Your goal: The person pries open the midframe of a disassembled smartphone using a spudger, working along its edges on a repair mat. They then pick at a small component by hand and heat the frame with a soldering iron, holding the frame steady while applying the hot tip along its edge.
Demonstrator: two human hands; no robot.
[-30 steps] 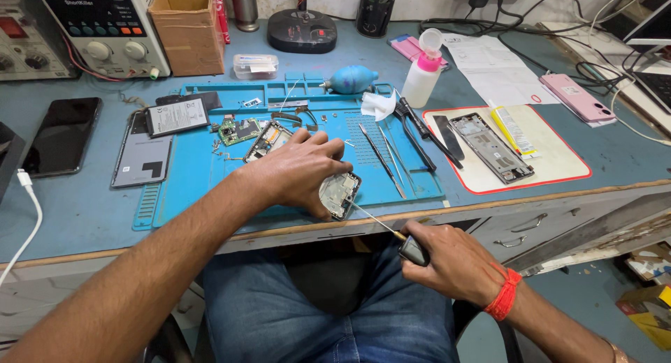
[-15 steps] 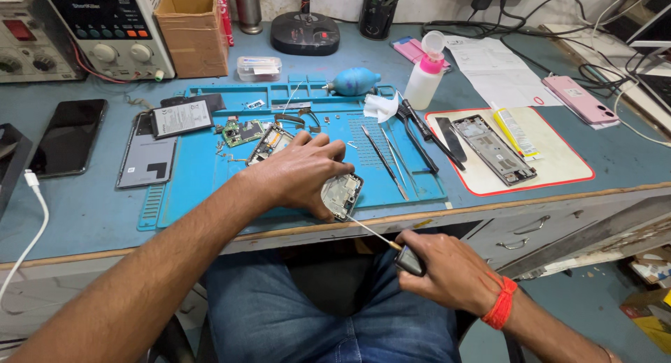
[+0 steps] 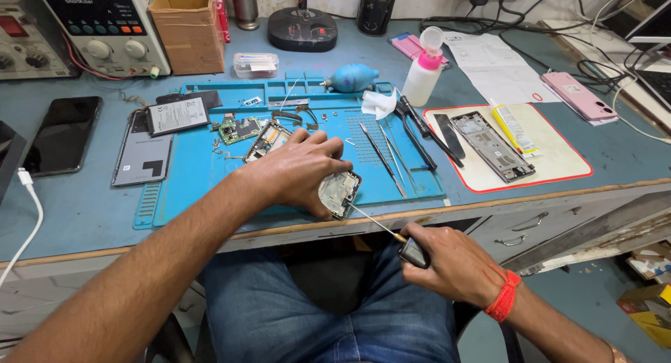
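Currently: my left hand (image 3: 297, 173) pins the opened phone frame (image 3: 340, 192) at the blue mat's (image 3: 391, 185) near edge; my right hand (image 3: 447, 262) grips the screwdriver (image 3: 391, 231), tip at the frame (battery (image 3: 177, 115) and circuit board (image 3: 239, 129) already out; frame work unfinished).

An electronics repair workshop is shown. A blue work mat (image 3: 210, 174) is laid on a grey-blue bench (image 3: 84, 216), strewn with a circuit board (image 3: 239, 129), a battery (image 3: 177, 115) and tweezers (image 3: 381, 157). A bench power supply (image 3: 105, 24) is seen at the upper left, an opened phone frame (image 3: 491, 146) at the right, a dust blower (image 3: 353, 77) at upper centre.
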